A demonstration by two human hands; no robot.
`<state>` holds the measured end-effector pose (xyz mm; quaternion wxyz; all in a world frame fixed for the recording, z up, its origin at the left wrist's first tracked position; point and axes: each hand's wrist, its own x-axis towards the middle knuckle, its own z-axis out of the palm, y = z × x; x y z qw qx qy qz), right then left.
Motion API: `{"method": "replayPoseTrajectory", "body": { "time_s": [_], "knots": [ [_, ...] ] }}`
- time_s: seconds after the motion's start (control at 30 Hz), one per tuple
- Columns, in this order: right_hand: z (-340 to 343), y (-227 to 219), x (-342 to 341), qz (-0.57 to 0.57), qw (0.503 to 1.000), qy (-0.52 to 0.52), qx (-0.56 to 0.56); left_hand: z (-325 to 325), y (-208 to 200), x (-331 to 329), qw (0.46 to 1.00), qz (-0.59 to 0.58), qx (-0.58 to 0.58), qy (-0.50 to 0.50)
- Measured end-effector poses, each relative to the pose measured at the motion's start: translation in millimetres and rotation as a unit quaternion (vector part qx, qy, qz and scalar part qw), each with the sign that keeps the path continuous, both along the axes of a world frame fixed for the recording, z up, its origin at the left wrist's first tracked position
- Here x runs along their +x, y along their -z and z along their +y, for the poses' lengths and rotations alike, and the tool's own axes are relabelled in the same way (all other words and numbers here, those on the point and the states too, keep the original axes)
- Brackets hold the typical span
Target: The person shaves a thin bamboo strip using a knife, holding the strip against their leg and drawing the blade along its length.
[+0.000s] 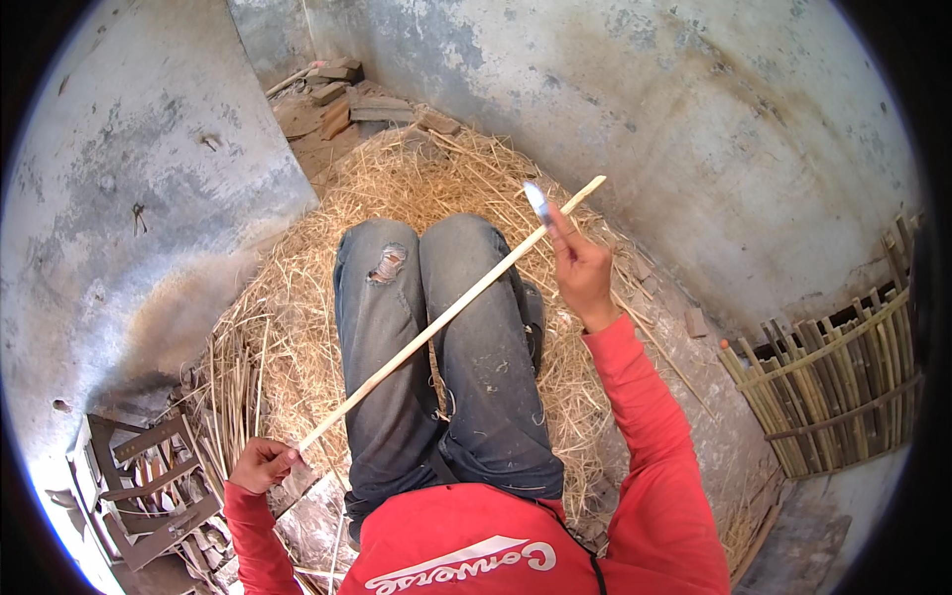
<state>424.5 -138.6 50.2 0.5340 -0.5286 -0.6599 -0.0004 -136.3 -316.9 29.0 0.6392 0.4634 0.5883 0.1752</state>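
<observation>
A long, pale bamboo strip (428, 332) lies slantwise over my thighs, from lower left to upper right. My left hand (264, 464) is closed on its lower end, beside my left hip. Beyond my right knee, my right hand (583, 266) is closed around a small knife, whose handle is hidden in the fingers. The bright knife blade (536, 201) points up and away, lying close to the strip near its far end. Whether the edge touches the strip, I cannot tell. My jeans (476, 347) are dusty and torn at the left knee.
Thin shavings (397, 178) cover the floor around my legs. A slatted basket (833, 387) stands at the right by the wall. A dark wooden frame (149, 496) and long thin strips (233, 387) are at the left. Bricks (342, 94) are piled in the far corner.
</observation>
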Motion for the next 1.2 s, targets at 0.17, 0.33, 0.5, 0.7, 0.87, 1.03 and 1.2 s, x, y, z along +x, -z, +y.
{"method": "replayPoseTrajectory", "body": {
  "time_s": [0.17,0.33,0.5,0.7,0.87,1.03,1.2],
  "knots": [
    [-31.3,-2.2,-54.0,-0.014,0.995,-0.101,-0.01,3.2,-5.0,8.2,1.0,0.008,0.026,0.008],
    [-48.2,-2.9,-67.1,-0.142,0.981,-0.112,-0.07,8.7,-8.0,26.8,0.998,0.03,0.055,0.019],
    [-64.4,-20.8,-69.6,-0.196,0.955,-0.182,-0.127,18.9,-8.7,66.7,0.997,0.02,0.061,0.035],
    [-43.9,-15.9,-39.7,-0.018,0.991,-0.117,-0.063,22.5,2.3,72.8,0.983,0.054,0.17,0.045],
    [-9.9,-11.5,5.0,0.0,0.999,0.034,-0.042,10.1,-11.8,52.8,0.968,0.121,0.217,0.023],
    [16.9,-15.3,26.7,-0.003,0.995,0.102,-0.002,-1.2,-8.1,32.5,0.967,0.134,0.217,0.02],
    [11.8,-8.6,13.2,-0.006,0.996,0.087,-0.018,-1.2,-5.0,34.9,0.965,0.14,0.221,0.014]
  ]
}}
